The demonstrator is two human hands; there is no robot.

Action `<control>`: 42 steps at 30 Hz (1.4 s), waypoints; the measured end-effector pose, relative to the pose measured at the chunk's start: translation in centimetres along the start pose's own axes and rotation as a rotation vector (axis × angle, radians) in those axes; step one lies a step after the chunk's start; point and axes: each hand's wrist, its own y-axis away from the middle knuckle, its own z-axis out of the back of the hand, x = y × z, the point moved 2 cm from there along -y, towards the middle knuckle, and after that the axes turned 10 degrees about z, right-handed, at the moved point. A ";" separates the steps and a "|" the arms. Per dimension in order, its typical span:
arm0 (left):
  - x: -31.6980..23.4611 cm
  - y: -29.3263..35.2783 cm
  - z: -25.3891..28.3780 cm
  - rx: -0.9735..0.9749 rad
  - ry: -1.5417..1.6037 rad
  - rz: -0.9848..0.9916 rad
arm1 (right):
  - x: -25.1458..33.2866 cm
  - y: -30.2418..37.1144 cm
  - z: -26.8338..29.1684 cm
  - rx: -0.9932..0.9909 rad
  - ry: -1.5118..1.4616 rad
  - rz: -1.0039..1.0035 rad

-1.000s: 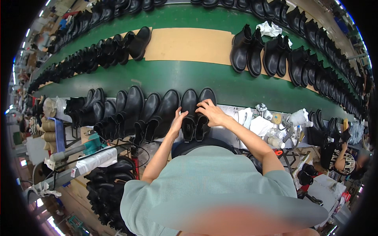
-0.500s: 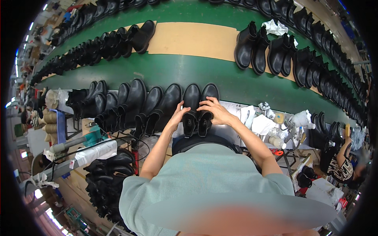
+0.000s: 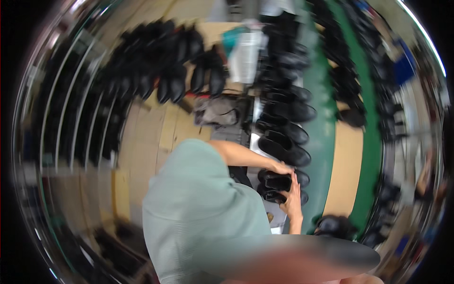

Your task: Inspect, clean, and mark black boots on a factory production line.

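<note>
A pair of black ankle boots [image 3: 279, 182] stands side by side at the table's edge, toes pointing to the right of the view. My left hand [image 3: 283, 168] lies along the side of one boot, its fingers stretched toward the toe and somewhat blurred. Across the pair, my right hand [image 3: 293, 196] rests over the boots with its long fingers straight and the thumb spread apart. The fingertips of both hands come close together above the boots. Neither hand is wrapped round a boot.
Further black boots [image 3: 283, 146] line the table beyond my left hand. On the green surface [image 3: 317, 170] lies a tan cardboard strip [image 3: 344, 170], with more boots at its ends. Dark footwear [image 3: 170, 83] stands in rows at the upper left, near a grey bag [image 3: 217, 112].
The view has swung to the left, so the table now runs upward through the picture. My hands remain at the same pair of boots, and the right hand's fingers have straightened.
</note>
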 end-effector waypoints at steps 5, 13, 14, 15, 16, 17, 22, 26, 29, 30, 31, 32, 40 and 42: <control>1.3 2.8 0.5 0.214 0.543 0.077 | -0.2 1.2 -1.6 -0.160 -0.036 -0.080; 5.8 19.7 6.8 0.036 1.152 -0.408 | 7.3 -1.0 5.7 -0.344 -0.160 -0.133; 7.1 22.0 7.7 -0.001 1.114 -0.466 | 7.0 -1.3 5.0 -0.526 -0.194 -0.145; 8.2 24.4 8.3 -0.038 1.074 -0.524 | 6.8 -2.4 4.2 -0.700 -0.464 -0.134; 8.9 26.9 8.6 -0.030 0.997 -0.506 | 7.9 -4.3 4.3 -0.654 -0.482 -0.061; 9.5 28.5 8.6 0.023 0.941 -0.563 | 9.6 -6.3 4.4 -0.612 -0.494 0.006; 11.2 40.8 8.1 -0.342 0.788 -0.787 | 25.9 -18.2 -0.6 -0.682 -0.867 0.030; 19.0 47.6 10.1 -0.527 1.294 -1.043 | 38.0 -25.7 -6.8 -0.547 -0.791 0.255; 25.0 56.4 10.8 -0.701 1.465 -1.088 | 47.8 -30.0 -10.5 -0.365 -0.852 0.353; 26.7 58.8 10.8 -0.694 1.531 -1.112 | 50.8 -31.3 -10.8 -0.314 -0.667 0.597; 28.0 60.9 10.8 -0.682 1.594 -1.135 | 53.2 -32.6 -11.2 -0.262 -0.473 0.830; 30.8 61.9 10.9 -0.698 1.545 -1.275 | 55.2 -33.9 -12.5 -0.185 -0.402 0.910; 39.5 73.3 11.9 -1.029 1.318 -1.218 | 66.5 -45.2 -14.6 0.324 -0.442 1.292; 39.7 76.2 13.4 -0.833 1.481 -1.514 | 70.0 -46.4 -14.3 0.475 -0.235 1.643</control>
